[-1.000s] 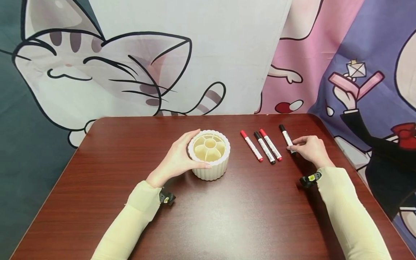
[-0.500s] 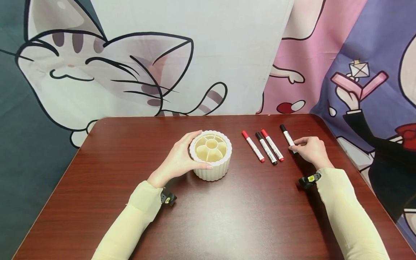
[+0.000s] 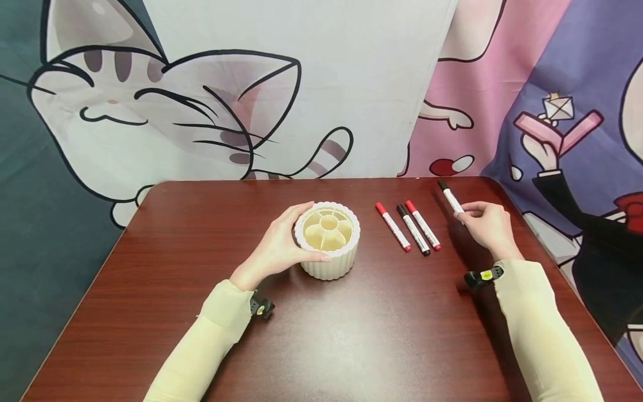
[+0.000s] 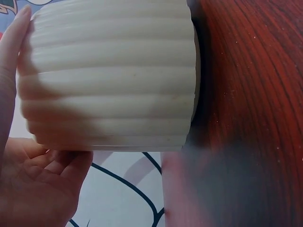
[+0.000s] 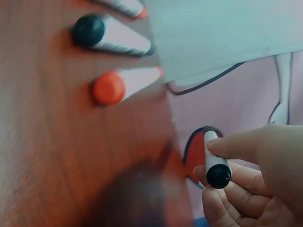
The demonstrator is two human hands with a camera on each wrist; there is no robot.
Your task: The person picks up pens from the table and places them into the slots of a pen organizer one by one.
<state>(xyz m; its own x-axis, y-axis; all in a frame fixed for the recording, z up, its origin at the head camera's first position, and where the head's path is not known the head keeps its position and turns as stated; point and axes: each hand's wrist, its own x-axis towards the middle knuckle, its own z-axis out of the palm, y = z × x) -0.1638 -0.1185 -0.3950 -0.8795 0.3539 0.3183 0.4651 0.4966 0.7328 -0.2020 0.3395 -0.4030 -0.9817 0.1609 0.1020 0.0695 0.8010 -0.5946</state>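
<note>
A cream, ribbed round pen holder (image 3: 330, 262) with several compartments around a central ring stands upright on the table. My left hand (image 3: 276, 243) grips its left side, thumb across the front near the rim; the left wrist view shows the ribbed wall (image 4: 113, 80) close up. At the right, my right hand (image 3: 487, 226) pinches a black-capped white marker (image 3: 450, 198) between thumb and fingers, raised off the table. In the right wrist view this marker (image 5: 217, 158) points its black end toward the camera.
Two red markers (image 3: 393, 227) (image 3: 423, 225) and a black marker (image 3: 413, 230) lie side by side between the holder and my right hand. The dark wood table (image 3: 321, 335) ends at the back against a printed cloth (image 3: 377, 84).
My right hand has lifted the black marker off the table, moving it up and slightly to the right. My left hand keeps its grip on the pen holder.
</note>
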